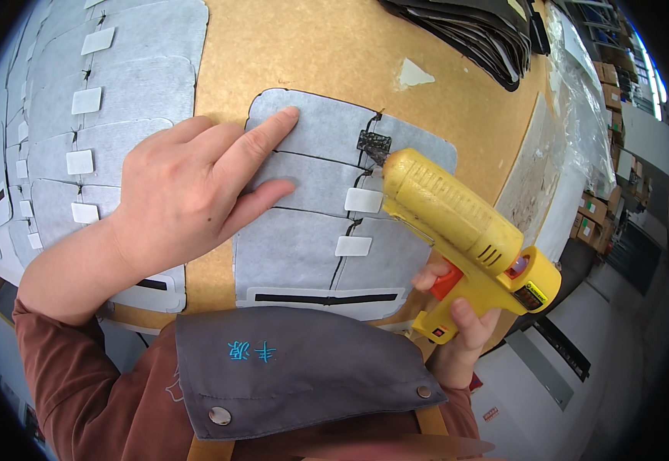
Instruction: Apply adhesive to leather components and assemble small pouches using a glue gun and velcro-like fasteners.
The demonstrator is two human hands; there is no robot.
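My right hand [469,319] grips a yellow hot glue gun [457,211] by its handle, a finger at the red trigger. The gun's dark nozzle meets a small black patch [372,140] on a pale grey layered fabric panel [304,234]. Whether the nozzle presses on the patch or hovers just over it, I cannot tell. My left hand [188,180] lies palm down over the panel's left edge, index finger stretched out on its upper layer, thumb apart. Below the nozzle, two white tabs [364,200] sit along the panel's dark middle line.
More pale panels with white tabs [86,101] overlap on the left of the brown table [231,58]. A stack of dark sheets [476,34] lies at the far edge, near a torn white scrap [413,73]. Clear plastic film [580,100] hangs at the right; boxes [592,215] stand beyond.
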